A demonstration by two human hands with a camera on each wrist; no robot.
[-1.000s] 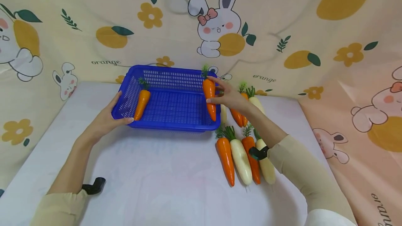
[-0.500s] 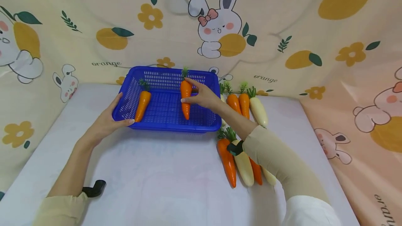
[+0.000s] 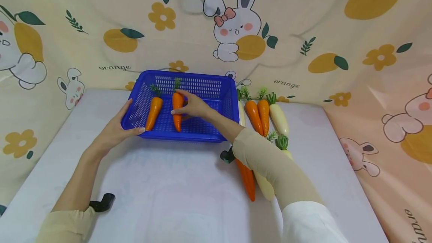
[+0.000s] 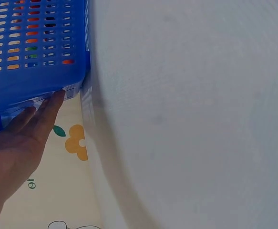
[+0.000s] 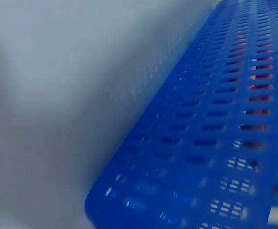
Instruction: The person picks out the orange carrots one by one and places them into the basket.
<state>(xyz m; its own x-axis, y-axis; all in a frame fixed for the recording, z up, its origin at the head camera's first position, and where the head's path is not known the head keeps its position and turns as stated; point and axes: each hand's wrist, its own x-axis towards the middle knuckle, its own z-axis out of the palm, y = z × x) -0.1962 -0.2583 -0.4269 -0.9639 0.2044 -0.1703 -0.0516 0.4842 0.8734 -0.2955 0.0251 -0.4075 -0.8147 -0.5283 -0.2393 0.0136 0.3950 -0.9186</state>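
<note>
Carrot (image 3: 177,103) lies between thumb and fingers of the right hand (image 3: 195,106); basket (image 3: 195,137) beneath.

The head view looks forward and down from above the table (image 3: 175,186), far enough back to take in both the left hand (image 3: 113,130) and right hand (image 3: 194,106), the whole blue perforated basket (image 3: 183,137) and the bunny-print backdrop (image 3: 290,14) behind. The left wrist view, turned sideways, looks low along the table past its hand to the basket's outer wall. The right wrist view sits nearest, slanted and blurred, facing the perforated outside. All three share basket and table; head and left wrist also share backdrop and left hand.
</note>
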